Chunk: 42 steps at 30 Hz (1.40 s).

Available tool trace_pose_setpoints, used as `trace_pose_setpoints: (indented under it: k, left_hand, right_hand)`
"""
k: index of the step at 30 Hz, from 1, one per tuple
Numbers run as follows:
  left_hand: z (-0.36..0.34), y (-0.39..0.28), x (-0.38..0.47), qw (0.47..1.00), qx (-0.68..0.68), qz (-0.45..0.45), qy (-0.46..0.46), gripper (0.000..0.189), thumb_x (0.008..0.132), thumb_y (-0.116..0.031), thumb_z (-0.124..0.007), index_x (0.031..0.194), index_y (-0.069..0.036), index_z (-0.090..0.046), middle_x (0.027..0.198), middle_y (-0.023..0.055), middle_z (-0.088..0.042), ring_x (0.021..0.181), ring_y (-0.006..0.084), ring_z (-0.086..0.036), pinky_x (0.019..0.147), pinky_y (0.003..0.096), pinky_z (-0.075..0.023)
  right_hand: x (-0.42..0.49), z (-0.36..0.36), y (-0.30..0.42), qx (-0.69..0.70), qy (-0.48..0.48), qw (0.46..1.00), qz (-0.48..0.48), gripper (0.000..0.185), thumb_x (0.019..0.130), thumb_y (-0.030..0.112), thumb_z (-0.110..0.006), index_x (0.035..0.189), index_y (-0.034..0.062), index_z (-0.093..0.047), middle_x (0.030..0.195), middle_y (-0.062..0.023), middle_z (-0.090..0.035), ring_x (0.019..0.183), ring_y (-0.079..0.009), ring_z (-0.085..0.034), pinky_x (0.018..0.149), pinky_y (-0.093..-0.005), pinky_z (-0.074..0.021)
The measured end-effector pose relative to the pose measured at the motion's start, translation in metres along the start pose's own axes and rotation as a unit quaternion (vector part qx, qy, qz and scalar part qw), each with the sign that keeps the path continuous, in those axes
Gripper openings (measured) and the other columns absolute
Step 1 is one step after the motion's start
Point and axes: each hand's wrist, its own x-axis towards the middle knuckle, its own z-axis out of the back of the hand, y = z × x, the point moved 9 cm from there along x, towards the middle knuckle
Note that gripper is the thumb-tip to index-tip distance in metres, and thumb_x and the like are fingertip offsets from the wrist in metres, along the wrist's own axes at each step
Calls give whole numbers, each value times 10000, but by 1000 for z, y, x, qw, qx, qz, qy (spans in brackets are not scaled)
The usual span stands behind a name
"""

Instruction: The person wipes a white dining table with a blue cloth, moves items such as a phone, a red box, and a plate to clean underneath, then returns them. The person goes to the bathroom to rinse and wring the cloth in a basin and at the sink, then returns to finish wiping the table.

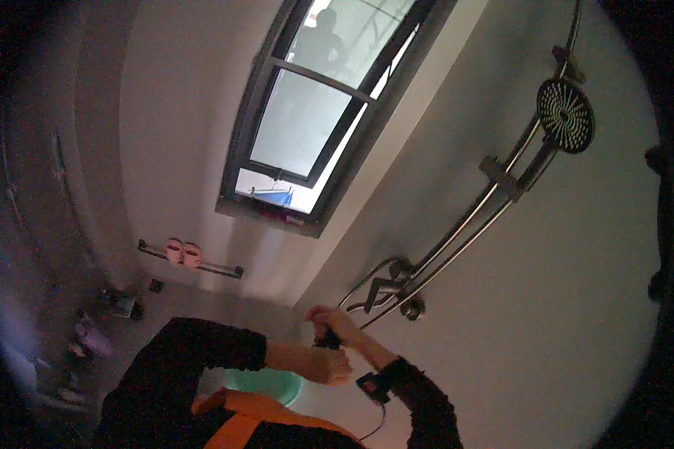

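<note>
In front of my body, both fists are close together, one above the other. My right hand [337, 325], the upper one, is closed around a small dark item [328, 339], perhaps cloth; the dim light hides exactly what it is. My left hand [332, 367] is curled just below, against the lower end of that dark item, and its fingers look closed on it. Below my left forearm is a green basin [269, 384], partly covered by my sleeve and an orange-and-black garment [258, 412]. A small dark device [373, 387] with a cord sits at my right cuff.
A shower mixer [390, 289] with rails and a round shower head [566, 116] is mounted on the right wall. A dark-framed window [309, 123] stands partly open ahead. Pink slippers [183, 253] rest on a wall bar [219, 270]. Blurred items lie on the left.
</note>
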Motion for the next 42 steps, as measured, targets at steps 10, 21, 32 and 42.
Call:
trace_pose_setpoints:
  k: [10, 21, 32, 42]
  left_hand:
    - [-63, -21, -51, 991, 91, -67, 64, 101, 706, -175, -562, 687, -77, -544, 730, 27, -510, 662, 161, -532, 564, 316, -435]
    - [-85, -43, -120, 920, 372, -94, 75, 104, 674, -157, -582, 650, -80, -517, 666, 59, -519, 640, 164, -542, 509, 327, -421]
    - [-61, -64, -174, 971, 181, -99, 120, 191, 849, -203, -540, 938, -49, -609, 854, 93, -597, 817, 238, -586, 724, 367, -474]
    - [-9, -194, -107, 819, -356, -266, 364, 238, 813, -105, -544, 1049, -141, -542, 1030, 122, -554, 995, 253, -528, 932, 407, -433]
  right_hand:
    - [42, 11, -45, -219, -52, 969, 97, 119, 873, 103, -497, 909, 14, -566, 586, -26, -505, 498, -121, -493, 477, -275, -424]
    - [77, -11, -81, -370, -142, 918, -14, 160, 866, 131, -498, 955, 37, -591, 691, -138, -614, 610, -256, -613, 575, -386, -484]
    - [78, -68, -102, -433, -237, 869, 20, 210, 866, 196, -481, 999, 58, -566, 818, -184, -642, 781, -387, -613, 691, -508, -458]
    - [-82, -82, -254, 27, -296, 944, 142, 395, 779, 247, -665, 1085, 26, -549, 965, -121, -645, 817, -205, -605, 765, -363, -502]
